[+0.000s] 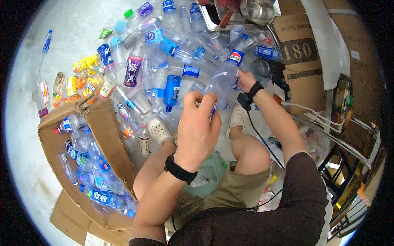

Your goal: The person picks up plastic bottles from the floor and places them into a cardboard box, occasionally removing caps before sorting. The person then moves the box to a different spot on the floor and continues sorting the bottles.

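Dozens of bottles (133, 67) lie loose on the floor (82, 24), and at the left we see more inside an open cardboard box (108, 135). Right of it comes our left hand (197, 133), its fingers bent at the near end of a large clear bottle (223, 80); the tips are partly hidden, so we cannot tell whether they clamp it or only touch. We have this bottle up between our hands, above the pile. Its long axis runs slantwise, from the left hand away and up to the right; which end carries the neck we cannot make out. Our right hand (246, 82) has its fingers closed on the bottle's right side. The step looks like two-handed handling of the bottle; the next move, we judge, calls for a steady right-hand hold. Farther right we see a saucepan (257, 11) and a printed carton (297, 49).
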`<state>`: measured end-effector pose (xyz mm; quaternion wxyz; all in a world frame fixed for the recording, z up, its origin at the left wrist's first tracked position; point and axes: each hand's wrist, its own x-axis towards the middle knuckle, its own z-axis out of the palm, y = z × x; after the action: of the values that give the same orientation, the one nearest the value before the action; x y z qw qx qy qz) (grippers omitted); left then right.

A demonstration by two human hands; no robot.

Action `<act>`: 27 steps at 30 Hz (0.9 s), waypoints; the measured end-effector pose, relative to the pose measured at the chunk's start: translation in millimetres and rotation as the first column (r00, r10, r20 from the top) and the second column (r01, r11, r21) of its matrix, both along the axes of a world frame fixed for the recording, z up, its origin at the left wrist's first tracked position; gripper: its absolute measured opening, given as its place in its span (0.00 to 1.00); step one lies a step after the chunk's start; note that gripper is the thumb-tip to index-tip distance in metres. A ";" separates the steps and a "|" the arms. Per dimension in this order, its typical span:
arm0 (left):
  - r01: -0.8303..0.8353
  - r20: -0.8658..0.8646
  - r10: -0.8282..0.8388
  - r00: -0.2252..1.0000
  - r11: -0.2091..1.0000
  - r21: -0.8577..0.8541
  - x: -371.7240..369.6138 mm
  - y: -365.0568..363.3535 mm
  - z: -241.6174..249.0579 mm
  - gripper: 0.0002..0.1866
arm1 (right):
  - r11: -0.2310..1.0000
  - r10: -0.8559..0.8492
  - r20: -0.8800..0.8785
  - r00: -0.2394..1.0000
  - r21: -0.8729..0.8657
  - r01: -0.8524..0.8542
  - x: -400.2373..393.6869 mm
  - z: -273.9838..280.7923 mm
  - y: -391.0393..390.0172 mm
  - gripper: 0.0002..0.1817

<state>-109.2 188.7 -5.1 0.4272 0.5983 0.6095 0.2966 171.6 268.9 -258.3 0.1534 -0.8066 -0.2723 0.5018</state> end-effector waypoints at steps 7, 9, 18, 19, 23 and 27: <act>-0.001 0.016 0.000 1.000 0.999 0.033 -5.2 1.9 -1.2 0.16 | 0.995 0.077 0.147 0.986 0.053 -0.086 -1.7 -79.9 14.5 0.33; -0.020 0.021 0.020 1.000 1.000 -0.022 -7.0 1.3 1.9 0.17 | 0.996 -0.084 -0.129 0.988 -0.010 0.084 8.8 -92.0 13.5 0.31; -0.189 0.083 0.178 0.981 0.970 0.156 -17.9 -8.5 20.9 0.13 | 0.974 -0.127 -0.723 0.679 -0.221 -0.052 -31.5 94.6 -37.8 0.26; -0.208 0.065 0.199 0.978 0.963 0.174 -18.6 -11.5 24.7 0.13 | 0.960 -0.213 -0.679 0.703 -0.279 0.022 -16.5 89.5 -43.9 0.26; -0.370 0.207 0.325 0.923 0.898 0.238 -38.8 -33.7 31.1 0.15 | 0.977 -0.125 -0.824 0.553 -0.199 -0.075 -39.8 124.1 -79.3 0.29; -0.566 0.492 0.476 0.729 0.823 0.041 -118.6 -65.1 42.0 0.14 | 0.993 -0.115 -0.880 0.460 -0.106 0.044 -109.9 200.5 -152.5 0.26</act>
<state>-227.7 123.7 36.9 0.3996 0.3517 0.6030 0.5941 61.7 116.4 -57.8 0.2679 -0.4470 -0.0984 0.8478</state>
